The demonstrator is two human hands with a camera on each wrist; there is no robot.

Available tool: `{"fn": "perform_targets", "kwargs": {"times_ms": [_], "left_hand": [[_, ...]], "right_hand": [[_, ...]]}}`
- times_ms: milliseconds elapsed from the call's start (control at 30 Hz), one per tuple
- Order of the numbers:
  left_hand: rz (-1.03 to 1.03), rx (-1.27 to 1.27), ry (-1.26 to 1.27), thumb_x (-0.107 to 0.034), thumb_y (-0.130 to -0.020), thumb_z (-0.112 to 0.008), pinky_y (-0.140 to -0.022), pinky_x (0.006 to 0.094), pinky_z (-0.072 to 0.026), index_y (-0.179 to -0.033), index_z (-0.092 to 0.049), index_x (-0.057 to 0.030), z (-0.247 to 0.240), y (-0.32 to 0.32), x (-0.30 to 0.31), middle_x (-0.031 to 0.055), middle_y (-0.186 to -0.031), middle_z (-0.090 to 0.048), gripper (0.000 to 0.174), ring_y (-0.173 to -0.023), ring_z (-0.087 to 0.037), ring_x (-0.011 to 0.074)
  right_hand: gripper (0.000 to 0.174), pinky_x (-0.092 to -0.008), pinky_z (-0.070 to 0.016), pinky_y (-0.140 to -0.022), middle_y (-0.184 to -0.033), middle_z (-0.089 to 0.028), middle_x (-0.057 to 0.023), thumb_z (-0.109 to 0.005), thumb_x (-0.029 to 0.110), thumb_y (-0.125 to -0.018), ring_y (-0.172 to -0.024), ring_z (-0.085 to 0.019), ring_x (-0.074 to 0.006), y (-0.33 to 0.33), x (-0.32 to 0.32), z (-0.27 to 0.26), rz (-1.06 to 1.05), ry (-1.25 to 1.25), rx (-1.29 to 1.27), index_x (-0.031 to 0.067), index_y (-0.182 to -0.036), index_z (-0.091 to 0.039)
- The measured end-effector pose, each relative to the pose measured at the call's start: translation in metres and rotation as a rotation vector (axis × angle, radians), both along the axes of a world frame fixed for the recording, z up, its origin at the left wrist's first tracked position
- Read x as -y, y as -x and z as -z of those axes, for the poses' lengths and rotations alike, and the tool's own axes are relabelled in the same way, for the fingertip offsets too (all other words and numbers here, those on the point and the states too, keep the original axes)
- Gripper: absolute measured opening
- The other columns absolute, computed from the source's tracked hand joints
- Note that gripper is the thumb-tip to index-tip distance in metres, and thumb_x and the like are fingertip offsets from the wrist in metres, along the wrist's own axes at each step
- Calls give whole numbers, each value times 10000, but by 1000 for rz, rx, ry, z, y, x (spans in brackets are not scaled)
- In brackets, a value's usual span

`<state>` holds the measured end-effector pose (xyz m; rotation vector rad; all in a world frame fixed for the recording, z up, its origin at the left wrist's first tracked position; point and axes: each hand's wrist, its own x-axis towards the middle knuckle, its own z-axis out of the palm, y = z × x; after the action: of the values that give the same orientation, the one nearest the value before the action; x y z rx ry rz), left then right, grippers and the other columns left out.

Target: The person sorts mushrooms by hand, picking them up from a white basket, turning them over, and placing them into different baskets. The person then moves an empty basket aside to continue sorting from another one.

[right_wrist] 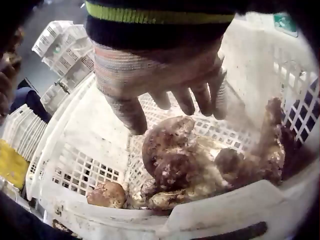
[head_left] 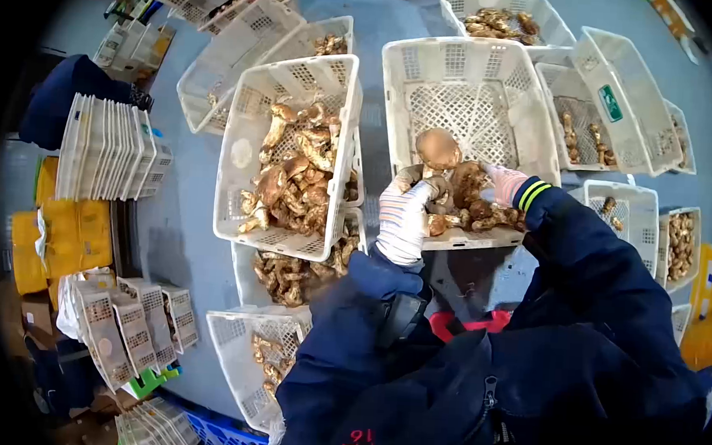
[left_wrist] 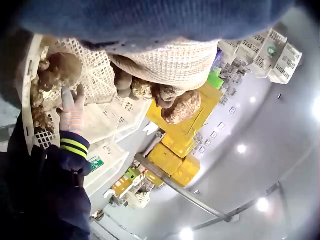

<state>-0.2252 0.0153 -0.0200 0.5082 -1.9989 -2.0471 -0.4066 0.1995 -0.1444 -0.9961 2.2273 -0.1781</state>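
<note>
In the head view, my gloved left hand (head_left: pixel 405 221) grips a mushroom with a round brown cap (head_left: pixel 438 148) over the near left part of a white crate (head_left: pixel 397 86). The left wrist view shows the left hand (left_wrist: pixel 165 65) with its soiled fingers curled round that mushroom (left_wrist: pixel 182 107). My gloved right hand (head_left: pixel 505 185) is beside a broad brown mushroom (head_left: pixel 468 184) at the crate's near side. In the right wrist view, the right hand (right_wrist: pixel 155 75) has its fingers spread and pointing down above clustered mushrooms (right_wrist: pixel 172 150), holding nothing; contact cannot be told.
Left of this crate, a tilted white crate (head_left: pixel 231 154) holds many mushrooms, with another filled crate (head_left: pixel 243 277) below it. Smaller crates with mushrooms stand to the right, one (head_left: pixel 649 200) near my right sleeve. Stacked crates (head_left: pixel 91 153) and yellow boxes (head_left: pixel 86 234) are at the far left.
</note>
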Motion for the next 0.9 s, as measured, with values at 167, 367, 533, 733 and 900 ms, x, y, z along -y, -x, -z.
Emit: {"fn": "perform_targets", "kwargs": {"times_ms": [167, 367, 533, 733, 900], "left_hand": [[-167, 173, -483, -110, -886, -527, -602, 235, -520, -1103, -554, 43, 11, -3, 16, 88, -886, -650, 267, -731, -646, 155], [-250, 230, -512, -201, -884, -559, -607, 251, -508, -1103, -586, -12, 8, -4, 24, 71, -926, -636, 291, -740, -636, 159], [-177, 173, -263, -176, -840, -589, -614, 276, -494, -1092, -597, -4, 1, -7, 20, 90, -915, -633, 306, -734, -620, 175], [-280, -9, -318, -119, -811, -646, -573, 254, -469, -1034, -586, 18, -62, -52, 37, 67, -845, -632, 269, -684, -595, 128], [-766, 180, -104, -201, -868, -599, -504, 247, -430, -1069, -557, -15, -39, -175, 122, 57, -750, -587, 277, -611, -567, 150]], "right_hand": [[901, -395, -393, -994, -1306, -477, -265, -635, 447, -779, -1216, -463, -378, -21, 24, 28, 4, -209, -36, -44, -1414, -225], [891, -399, -354, -1037, -1388, -366, -282, -600, 453, -807, -1242, -434, -391, -19, 26, 27, 85, -215, -81, 34, -1459, -161], [896, -406, -348, -1049, -1427, -314, -268, -626, 449, -777, -1281, -389, -389, -15, 37, 24, 53, -198, -171, 42, -1449, -197], [843, -426, -388, -1006, -1420, -333, -254, -637, 387, -755, -1216, -457, -388, 7, 60, 35, -41, -323, -24, 51, -1427, -254], [754, -425, -387, -1003, -1364, -406, -244, -610, 397, -789, -1203, -458, -392, 4, 68, 28, -165, -158, -130, 99, -1415, -315]]}}
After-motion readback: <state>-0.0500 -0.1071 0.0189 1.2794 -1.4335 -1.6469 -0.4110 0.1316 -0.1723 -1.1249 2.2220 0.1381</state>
